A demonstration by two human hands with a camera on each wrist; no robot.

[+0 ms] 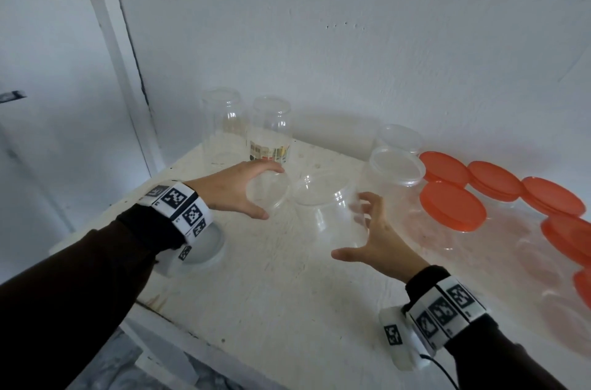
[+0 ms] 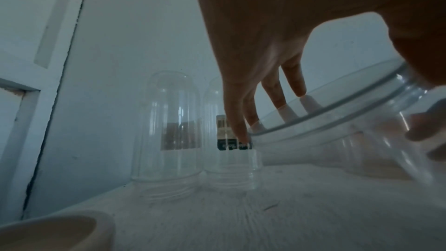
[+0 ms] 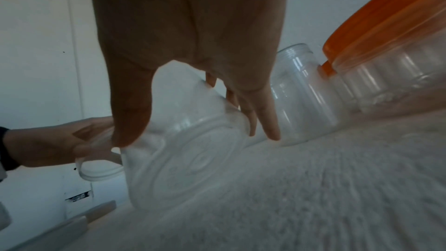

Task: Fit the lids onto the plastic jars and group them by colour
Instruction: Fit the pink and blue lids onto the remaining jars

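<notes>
My right hand (image 1: 350,226) grips a clear plastic jar (image 1: 323,201), tilted above the white table (image 1: 287,293) with its open mouth turned up and to the left. Its embossed base (image 3: 193,159) faces the right wrist camera between my thumb and fingers (image 3: 271,131). My left hand (image 1: 270,193) holds a clear lid (image 1: 265,201) by its rim, just left of the jar's mouth. In the left wrist view my fingers (image 2: 241,133) curl over the lid's rim (image 2: 313,121), with the jar (image 2: 398,140) right behind it. Lid and jar are close but apart.
Two clear jars stand upside down at the back left, one plain (image 1: 224,127) and one labelled (image 1: 271,134). Two jars with clear lids (image 1: 396,166) stand behind centre. Several orange-lidded jars (image 1: 451,204) fill the right side. A round white object (image 1: 208,245) lies under my left wrist.
</notes>
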